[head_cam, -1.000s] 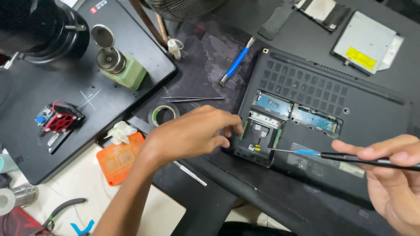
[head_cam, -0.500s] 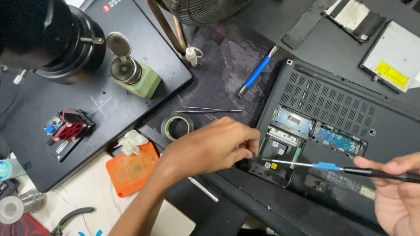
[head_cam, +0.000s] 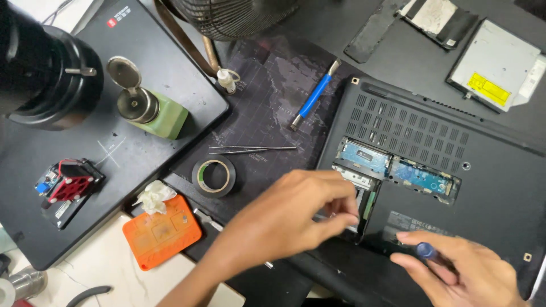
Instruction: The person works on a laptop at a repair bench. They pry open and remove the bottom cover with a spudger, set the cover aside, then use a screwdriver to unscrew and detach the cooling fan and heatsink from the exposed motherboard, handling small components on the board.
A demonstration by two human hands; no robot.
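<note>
A black laptop lies bottom-up with an open bay that shows green circuit boards. My left hand reaches in from the lower left. Its fingertips are pinched together at the front edge of the bay, and motion blur hides whether anything is between them. My right hand rests on the laptop's near edge, shut on a thin screwdriver with a blue collar. The hand hides the screwdriver's shaft and tip.
On the dark mat left of the laptop lie a blue-handled tool, tweezers and a tape roll. Further left are a green dispenser bottle, an orange pad and a black microscope lens. An optical drive lies at the back right.
My right hand has come in leftward along the laptop's near edge, and the screwdriver shaft no longer stretches across to the bay. My left hand stays at the bay, fingers now pinched.
</note>
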